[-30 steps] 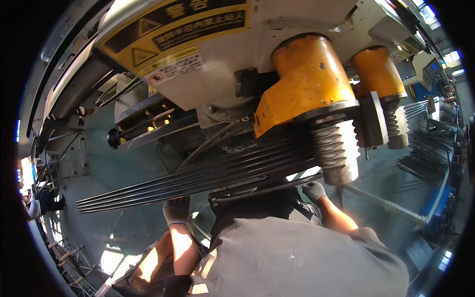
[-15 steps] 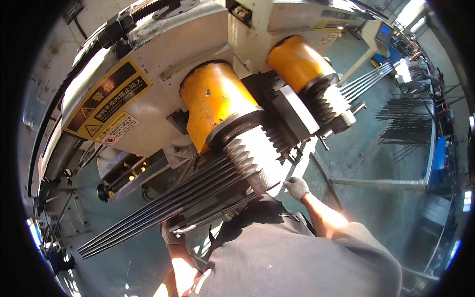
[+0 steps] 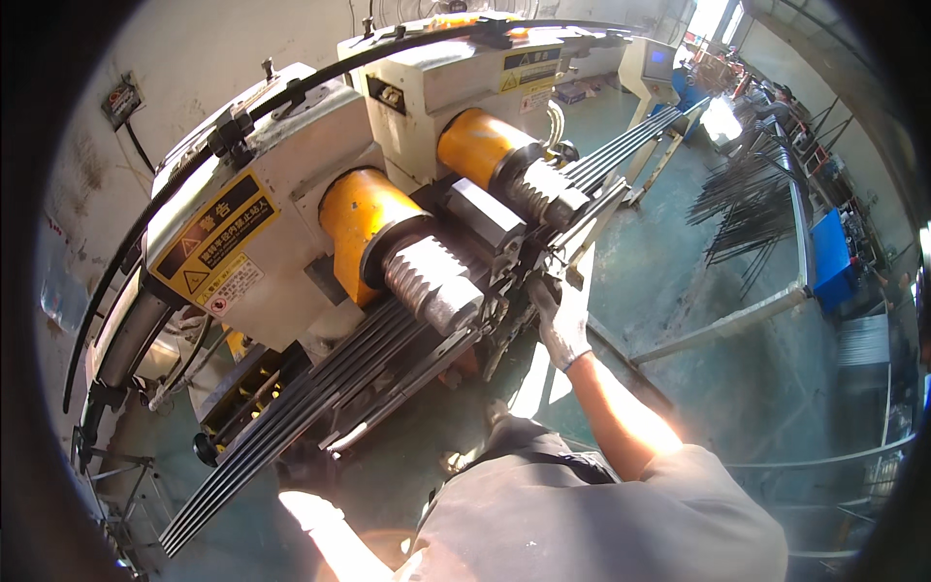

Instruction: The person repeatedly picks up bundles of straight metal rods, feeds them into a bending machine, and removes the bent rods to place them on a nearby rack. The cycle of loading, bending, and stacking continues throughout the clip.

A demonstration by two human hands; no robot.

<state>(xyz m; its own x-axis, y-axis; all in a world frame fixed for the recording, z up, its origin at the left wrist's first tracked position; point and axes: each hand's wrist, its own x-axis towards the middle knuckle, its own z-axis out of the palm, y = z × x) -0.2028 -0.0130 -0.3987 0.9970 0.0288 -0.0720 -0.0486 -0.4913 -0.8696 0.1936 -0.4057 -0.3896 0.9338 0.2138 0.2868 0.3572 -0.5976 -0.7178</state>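
My right hand (image 3: pixel 561 325), in a pale work glove with darkened fingers, reaches to the dark metal fittings below the grey block of the machine. Its fingers look bent around a part there that I cannot make out. Down at the left, my left hand (image 3: pixel 308 466) is a dark shape in shadow beside the lower end of a thin metal bar (image 3: pixel 388 398); its fingers do not show clearly. Several long dark rods (image 3: pixel 262 456) lie side by side under two threaded steel rollers (image 3: pixel 432 281), the nearer one in an orange housing (image 3: pixel 364 223).
The cream machine body (image 3: pixel 262 291) bears a yellow and black warning label (image 3: pixel 215 233). A black hose (image 3: pixel 388 48) arches over it. To the right are a metal frame (image 3: pixel 722 325), a heap of dark rods (image 3: pixel 737 209) and a blue bin (image 3: pixel 830 254). A control box (image 3: pixel 658 63) stands behind.
My right hand has gone from beside my body forward to the machine fittings. My left hand has moved slightly down and left. The view has shifted, showing more of the machine's far side.
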